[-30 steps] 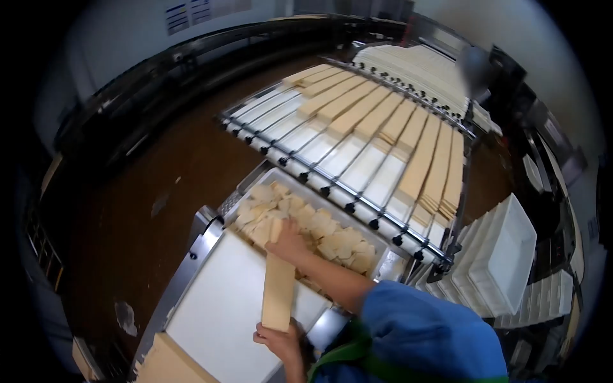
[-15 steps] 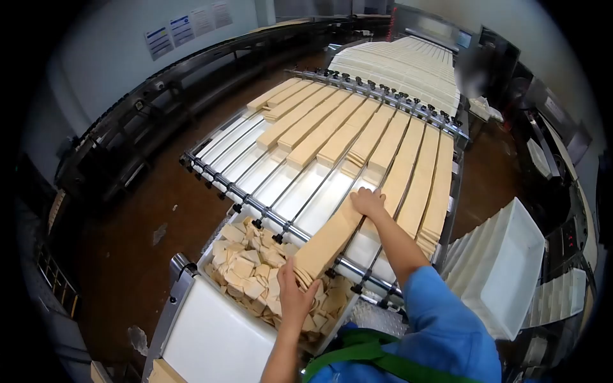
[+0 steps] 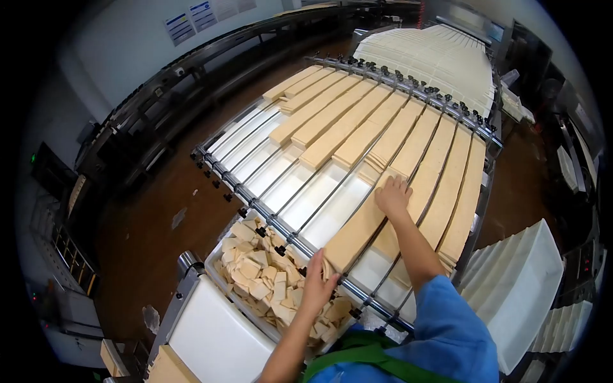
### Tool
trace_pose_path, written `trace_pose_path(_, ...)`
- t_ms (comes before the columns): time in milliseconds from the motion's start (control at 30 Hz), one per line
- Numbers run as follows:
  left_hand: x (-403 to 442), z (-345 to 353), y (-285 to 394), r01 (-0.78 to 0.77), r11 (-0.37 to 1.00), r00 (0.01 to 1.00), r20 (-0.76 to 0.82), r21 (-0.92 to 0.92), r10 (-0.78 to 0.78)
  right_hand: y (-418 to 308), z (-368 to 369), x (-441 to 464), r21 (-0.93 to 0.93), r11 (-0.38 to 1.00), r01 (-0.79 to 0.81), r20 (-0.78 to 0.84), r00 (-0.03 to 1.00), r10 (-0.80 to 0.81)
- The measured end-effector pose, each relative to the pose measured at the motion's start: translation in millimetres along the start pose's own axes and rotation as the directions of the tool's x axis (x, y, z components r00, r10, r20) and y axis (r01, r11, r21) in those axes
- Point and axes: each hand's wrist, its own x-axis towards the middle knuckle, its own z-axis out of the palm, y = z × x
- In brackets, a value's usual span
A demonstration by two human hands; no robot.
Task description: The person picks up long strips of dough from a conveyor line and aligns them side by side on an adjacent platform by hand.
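A long stack of pale dough strips (image 3: 359, 231) lies slantwise in a lane near the front of the white conveyor (image 3: 319, 191). My left hand (image 3: 317, 281) holds its near end, with the fingers around the end by the front rail. My right hand (image 3: 393, 195) is on its far end, fingers bent over the top. Other long strips (image 3: 345, 121) lie side by side between the dividing rods. Under the front rail, a bin (image 3: 258, 324) holds many broken pale pieces (image 3: 265, 274).
At the lower left is a white board (image 3: 217, 325) with a tan stack (image 3: 169, 367) beside it. White trays (image 3: 517, 287) stand nested at the right. A steel rail (image 3: 287, 233) with black knobs runs along the conveyor's front edge. Wall benches stand behind at left.
From above the bin and board, both hands have brought a strip stack onto the conveyor. Over the last half second it has come to lie lower along the lane, and the view has shifted.
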Motion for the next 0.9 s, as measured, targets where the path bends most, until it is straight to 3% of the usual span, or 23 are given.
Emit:
trace_pose_path(33, 4, 11, -8, 0.01, 0.996, 1.0, 0.028, -0.088, -0.007, -2, 3, -6, 0.049, 0.999, -0.003, -0.087, 0.996, 0.007)
trace_pose_path(100, 8, 19, 0, 0.081, 0.958, 0.996, 0.063, -0.277, -0.066, -3, 16, -10, 0.082, 0.996, 0.034, -0.11, 0.994, -0.025)
trace_pose_path(167, 1, 20, 4, 0.132, 0.952, 0.991, 0.029, -0.275, -0.129, -3, 34, -9, 0.115, 0.99, 0.084, -0.124, 0.99, -0.069)
trace_pose_path(233, -14, 10, 8, 0.186, 0.939, 0.978, -0.033, -0.29, -0.204, 1, 48, -4, 0.082, 0.991, 0.108, -0.273, 0.959, -0.082)
trace_pose_path(333, -56, -9, -11, 0.187, 0.935, 0.947, -0.2, -0.301, -0.253, -6, 38, -6, 0.018, 0.999, 0.03, -0.223, 0.974, -0.025)
trace_pose_path(367, -70, -33, 0, 0.224, 0.945, 0.925, -0.253, -0.236, -0.283, -19, 30, -17, -0.08, 0.996, 0.043, -0.213, 0.975, -0.06)
trace_pose_path(467, -139, -67, -53, 0.33, 0.934, 0.84, -0.41, -0.135, -0.356, -49, 55, -46, -0.088, 0.963, 0.257, -0.344, 0.899, -0.271)
trace_pose_path(500, -163, -82, -61, 0.406, 0.897, 0.768, -0.469, -0.172, -0.437, -64, 65, -63, -0.104, 0.937, 0.335, -0.355, 0.867, -0.349)
trace_pose_path(600, -258, -119, -115, 0.629, 0.777, 0.549, -0.706, -0.004, -0.448, -124, 101, -119, -0.106, 0.794, 0.599, -0.338, 0.729, -0.595)
trace_pose_path(667, -327, -146, -135, 0.786, 0.617, 0.351, -0.795, -0.038, -0.495, -175, 112, -175, -0.015, 0.671, 0.742, -0.213, 0.653, -0.727)
trace_pose_path(733, -396, -169, -151, 0.953, 0.303, 0.135, -0.859, -0.024, -0.494, -214, 139, -230, -0.016, 0.471, 0.882, -0.193, 0.459, -0.867)
trace_pose_path(800, -444, -189, -149, 0.985, -0.002, -0.15, -0.844, -0.175, -0.515, -253, 179, -283, -0.021, 0.319, 0.948, -0.181, 0.31, -0.933)
trace_pose_path(900, -506, -213, -152, 0.928, 0.024, -0.301, -0.79, -0.371, -0.534, -318, 194, -385, 0.11, 0.265, 0.958, 0.116, 0.252, -0.961)
